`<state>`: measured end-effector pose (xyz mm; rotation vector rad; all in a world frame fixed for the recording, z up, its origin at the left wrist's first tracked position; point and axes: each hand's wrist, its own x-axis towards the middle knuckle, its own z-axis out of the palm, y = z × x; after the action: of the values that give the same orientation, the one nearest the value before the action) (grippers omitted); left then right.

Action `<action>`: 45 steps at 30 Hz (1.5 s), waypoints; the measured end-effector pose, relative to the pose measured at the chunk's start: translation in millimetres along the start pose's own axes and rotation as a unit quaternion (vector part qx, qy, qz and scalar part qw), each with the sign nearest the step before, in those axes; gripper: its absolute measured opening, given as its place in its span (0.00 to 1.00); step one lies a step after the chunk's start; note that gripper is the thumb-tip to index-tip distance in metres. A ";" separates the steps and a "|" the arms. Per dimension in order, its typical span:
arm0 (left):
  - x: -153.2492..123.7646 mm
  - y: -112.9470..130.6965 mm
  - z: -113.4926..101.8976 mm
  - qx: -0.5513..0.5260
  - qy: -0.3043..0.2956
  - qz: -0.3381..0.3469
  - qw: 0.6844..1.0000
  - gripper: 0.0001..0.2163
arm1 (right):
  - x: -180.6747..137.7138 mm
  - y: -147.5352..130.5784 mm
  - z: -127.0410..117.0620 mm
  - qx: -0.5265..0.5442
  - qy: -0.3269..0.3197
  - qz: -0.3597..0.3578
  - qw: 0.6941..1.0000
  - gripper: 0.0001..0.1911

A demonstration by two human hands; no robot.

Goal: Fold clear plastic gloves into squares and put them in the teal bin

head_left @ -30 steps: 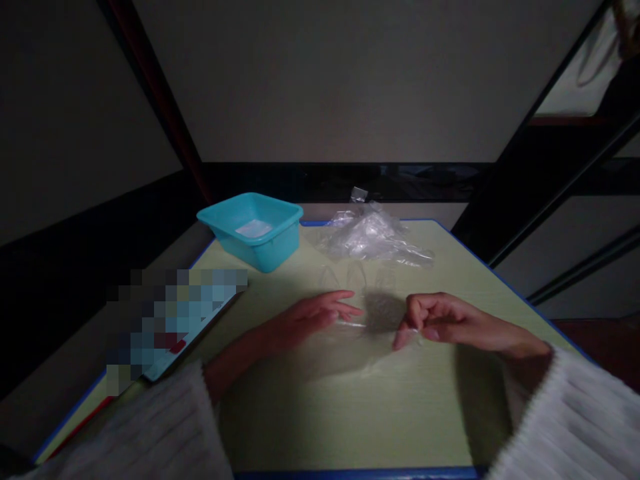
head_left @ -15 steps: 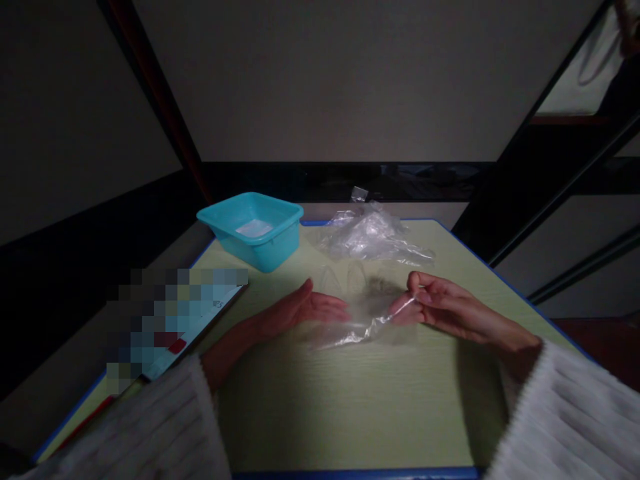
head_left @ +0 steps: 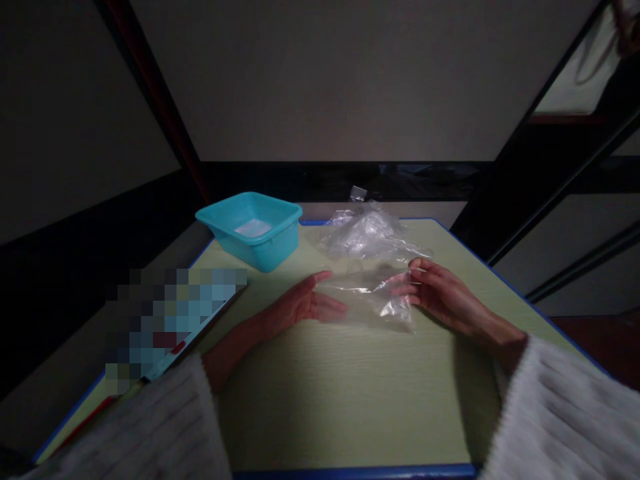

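Clear bag [head_left: 367, 300] stretched btwn both hands over counter [head_left: 345, 407]. R hand [head_left: 415, 283]: fingers bent, nearly closed, holding bag's R edge, some tips seen thru film. L hand [head_left: 325, 293]: thumb & fingers spread, bag's L end at the gap, fingers showing thru film; can't tell if they grip. Plastic pile [head_left: 367, 233] just beyond bag; blue tub [head_left: 280, 250] far L.

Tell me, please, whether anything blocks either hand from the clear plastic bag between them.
Nothing visible does: the left hand and right hand both touch the clear plastic bag; the crumpled plastic lies beyond.
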<state>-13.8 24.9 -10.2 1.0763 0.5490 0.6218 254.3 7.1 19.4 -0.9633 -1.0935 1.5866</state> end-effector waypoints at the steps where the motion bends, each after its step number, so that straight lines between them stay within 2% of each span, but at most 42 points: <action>1: 1.1 -0.9 -0.3 0.004 0.013 0.006 1.000 0.37 | 1.0 0.6 -0.7 -0.001 0.007 0.000 1.000 0.09; 7: 1.3 0.3 2.9 0.069 0.039 0.030 0.996 0.48 | 5.7 4.7 -4.9 0.003 0.053 -0.005 0.999 0.08; 12: -1.1 3.7 6.4 0.120 0.025 0.034 0.992 0.38 | 7.2 5.0 -4.0 -0.008 0.077 0.000 0.997 0.08; 16: -2.8 5.9 9.2 0.179 0.039 0.026 0.983 0.24 | 9.5 5.4 -2.8 -0.022 0.095 -0.005 0.995 0.09; 18: -2.8 6.2 10.5 0.199 0.051 0.018 0.978 0.19 | 10.9 6.3 -2.6 -0.025 0.100 -0.010 0.995 0.10; 23: 1.1 4.0 12.9 0.182 0.092 0.011 0.979 0.19 | 12.5 8.2 -0.8 -0.035 0.100 -0.013 0.994 0.11; 28: 5.7 2.2 11.2 0.169 0.096 0.007 0.981 0.19 | 8.5 4.4 0.1 -0.074 0.113 0.009 0.991 0.12; 32: 6.3 3.8 10.6 0.157 0.104 0.005 0.982 0.20 | 1.3 -3.0 -2.5 -0.157 0.086 0.043 0.983 0.18; 35: 6.7 4.9 11.4 0.149 0.110 0.001 0.983 0.20 | -4.0 -7.1 -3.7 -0.207 0.020 0.055 0.977 0.24; 38: 8.7 3.3 11.0 0.140 0.116 0.001 0.983 0.20 | -7.3 -6.7 -3.4 -0.229 -0.026 0.042 0.972 0.25; 45: 12.2 1.2 9.1 0.126 0.127 -0.004 0.984 0.20 | -7.8 2.5 -2.8 -0.255 -0.035 0.037 0.966 0.21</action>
<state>0.7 28.2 -7.0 1.2384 0.8708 0.7002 258.2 -0.2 17.0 -1.3025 -1.5754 1.4312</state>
